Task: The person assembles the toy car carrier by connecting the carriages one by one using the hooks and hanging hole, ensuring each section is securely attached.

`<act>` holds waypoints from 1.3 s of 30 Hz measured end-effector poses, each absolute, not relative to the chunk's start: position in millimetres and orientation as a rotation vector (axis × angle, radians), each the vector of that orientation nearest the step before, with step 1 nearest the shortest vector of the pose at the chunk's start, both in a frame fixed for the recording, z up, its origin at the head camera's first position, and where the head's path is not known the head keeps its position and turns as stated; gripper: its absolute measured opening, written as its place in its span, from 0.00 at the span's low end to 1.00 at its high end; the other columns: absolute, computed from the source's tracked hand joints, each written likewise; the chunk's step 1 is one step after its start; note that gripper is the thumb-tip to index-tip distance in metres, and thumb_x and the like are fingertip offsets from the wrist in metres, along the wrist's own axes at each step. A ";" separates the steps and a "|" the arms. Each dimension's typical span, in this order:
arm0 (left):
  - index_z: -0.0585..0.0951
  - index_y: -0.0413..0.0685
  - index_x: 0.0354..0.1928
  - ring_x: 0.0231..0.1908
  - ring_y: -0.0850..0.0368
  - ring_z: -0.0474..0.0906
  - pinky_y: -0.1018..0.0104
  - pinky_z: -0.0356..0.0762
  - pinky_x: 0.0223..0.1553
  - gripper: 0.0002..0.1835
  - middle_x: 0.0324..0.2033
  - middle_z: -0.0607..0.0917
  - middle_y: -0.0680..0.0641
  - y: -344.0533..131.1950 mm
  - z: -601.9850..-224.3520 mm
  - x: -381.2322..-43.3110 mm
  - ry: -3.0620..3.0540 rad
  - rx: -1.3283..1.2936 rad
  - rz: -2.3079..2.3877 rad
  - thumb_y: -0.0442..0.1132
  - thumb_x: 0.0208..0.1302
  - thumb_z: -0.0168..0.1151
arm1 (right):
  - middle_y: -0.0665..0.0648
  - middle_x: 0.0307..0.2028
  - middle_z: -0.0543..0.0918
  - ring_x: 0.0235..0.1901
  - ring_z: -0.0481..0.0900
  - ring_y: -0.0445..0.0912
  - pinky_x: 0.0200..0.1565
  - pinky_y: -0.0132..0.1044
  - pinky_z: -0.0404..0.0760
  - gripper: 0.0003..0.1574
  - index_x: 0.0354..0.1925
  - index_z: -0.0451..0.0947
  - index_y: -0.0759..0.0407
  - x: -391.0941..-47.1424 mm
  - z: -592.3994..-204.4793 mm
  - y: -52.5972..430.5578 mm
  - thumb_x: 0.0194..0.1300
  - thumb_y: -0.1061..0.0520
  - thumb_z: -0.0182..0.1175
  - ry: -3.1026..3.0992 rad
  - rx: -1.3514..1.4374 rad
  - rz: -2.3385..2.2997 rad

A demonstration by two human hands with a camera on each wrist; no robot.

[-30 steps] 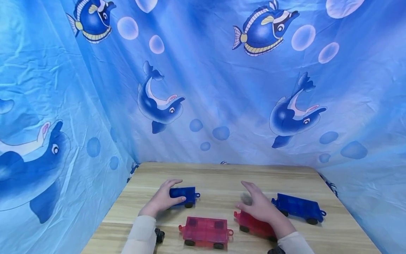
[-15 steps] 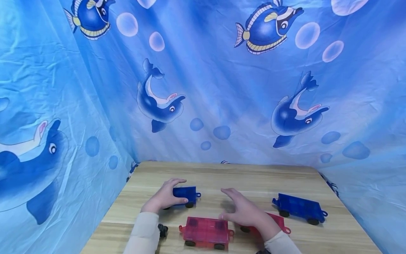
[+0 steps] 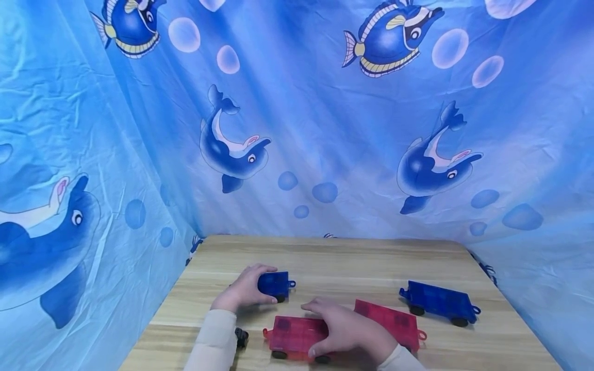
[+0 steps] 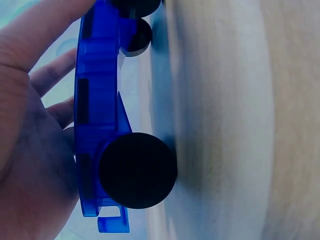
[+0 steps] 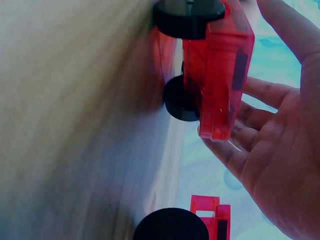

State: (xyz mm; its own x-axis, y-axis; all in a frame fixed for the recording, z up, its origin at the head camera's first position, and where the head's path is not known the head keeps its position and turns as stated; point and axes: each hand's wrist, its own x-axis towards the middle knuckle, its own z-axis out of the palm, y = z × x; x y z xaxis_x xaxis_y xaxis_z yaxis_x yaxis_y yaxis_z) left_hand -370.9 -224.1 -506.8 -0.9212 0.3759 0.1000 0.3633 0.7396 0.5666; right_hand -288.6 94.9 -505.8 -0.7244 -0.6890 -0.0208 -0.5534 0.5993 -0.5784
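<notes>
My left hand [image 3: 246, 289] grips a see-through blue toy train car [image 3: 274, 284] across its width, thumb along the near side and fingers over the far edge. The left wrist view shows this blue car's black wheel [image 4: 137, 170] close against the tabletop. My right hand [image 3: 341, 327] spans the right part of a red toy train car [image 3: 294, 334], with thumb and fingers spread to either side. In the right wrist view the red car [image 5: 220, 85] lies between thumb and relaxed fingers. A second red car [image 3: 392, 322] stands behind the right wrist, partly hidden.
Another blue car [image 3: 438, 303] stands at the right of the wooden table [image 3: 334, 255]. Blue sea-print cloth [image 3: 297, 129] hangs behind and beside the table. Black wrist gear [image 3: 241, 337] shows by the left sleeve.
My right hand has moved left and nearer, from the second red car to the first. My left hand has slid right along the blue car, covering more of it.
</notes>
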 end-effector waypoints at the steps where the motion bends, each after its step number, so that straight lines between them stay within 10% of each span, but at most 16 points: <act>1: 0.77 0.56 0.71 0.70 0.32 0.65 0.29 0.70 0.63 0.47 0.69 0.75 0.46 -224.0 -507.7 -370.3 2.914 0.618 0.933 0.54 0.47 0.87 | 0.49 0.69 0.73 0.65 0.73 0.45 0.63 0.52 0.78 0.58 0.77 0.67 0.41 -288.3 -507.1 94.1 0.55 0.26 0.74 2.577 -1.040 -0.804; 8: 0.76 0.59 0.72 0.70 0.34 0.66 0.28 0.70 0.62 0.48 0.69 0.76 0.47 -223.6 -510.5 -369.2 2.941 0.576 0.900 0.55 0.46 0.87 | 0.38 0.58 0.76 0.51 0.73 0.33 0.55 0.41 0.81 0.59 0.76 0.69 0.44 -287.0 -512.2 89.0 0.51 0.31 0.79 2.535 -1.040 -0.762; 39: 0.78 0.62 0.70 0.67 0.37 0.70 0.31 0.73 0.61 0.43 0.67 0.78 0.47 -228.2 -512.8 -371.6 2.947 0.527 0.925 0.52 0.50 0.86 | 0.41 0.63 0.78 0.56 0.74 0.35 0.59 0.43 0.80 0.57 0.75 0.70 0.46 -286.3 -515.3 86.2 0.51 0.37 0.81 2.587 -1.027 -0.760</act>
